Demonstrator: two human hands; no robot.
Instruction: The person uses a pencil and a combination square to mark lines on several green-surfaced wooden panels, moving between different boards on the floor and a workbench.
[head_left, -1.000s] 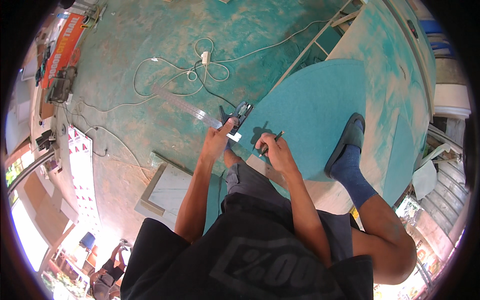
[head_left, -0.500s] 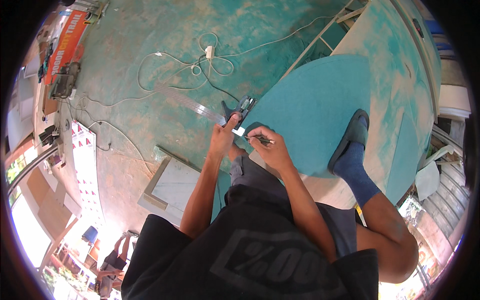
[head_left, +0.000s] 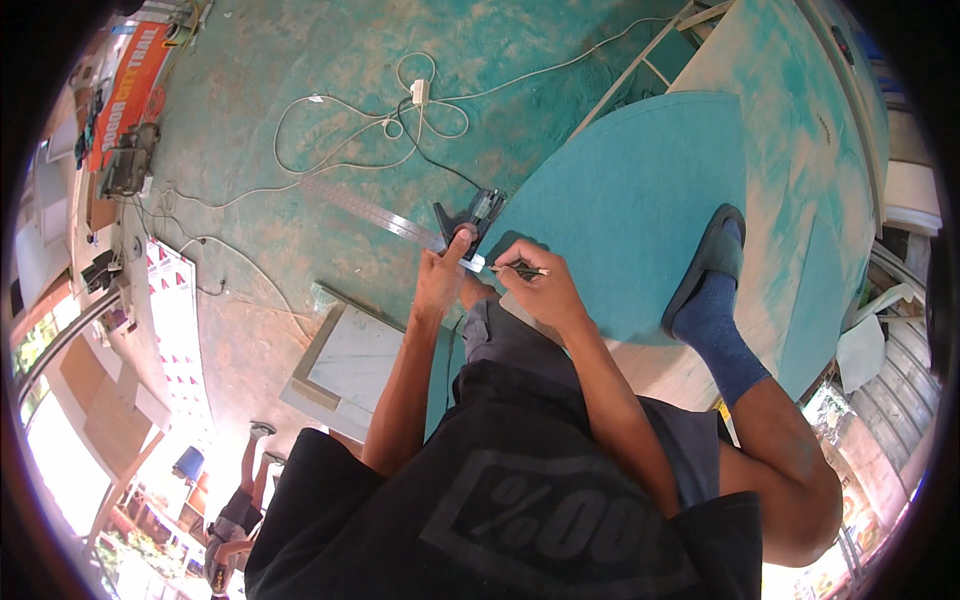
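Observation:
My left hand [head_left: 440, 278] is closed on a long perforated-looking metal ruler [head_left: 385, 218], its thumb pressed on top near one end. The ruler slants away to the far left over the floor. Just beyond the thumb is a dark corded power tool [head_left: 487, 207], beside the rounded edge of a teal board [head_left: 620, 190]. My right hand [head_left: 545, 288] pinches a thin dark pencil-like stick [head_left: 529, 271], its tip close to the bright near end of the ruler. Whether the tip touches anything, I cannot tell. The power tool's underside is hidden.
My sandalled foot [head_left: 710, 255] rests on the board's right part. A white extension socket [head_left: 420, 92] and looping cables lie on the floor ahead. A framed panel [head_left: 345, 365] lies left of my arms. Another person [head_left: 235, 520] is at the lower left.
My view has shifted slightly. The right hand stays beside the ruler's near end with the stick, and the left hand keeps its hold. The other person at lower left has changed position.

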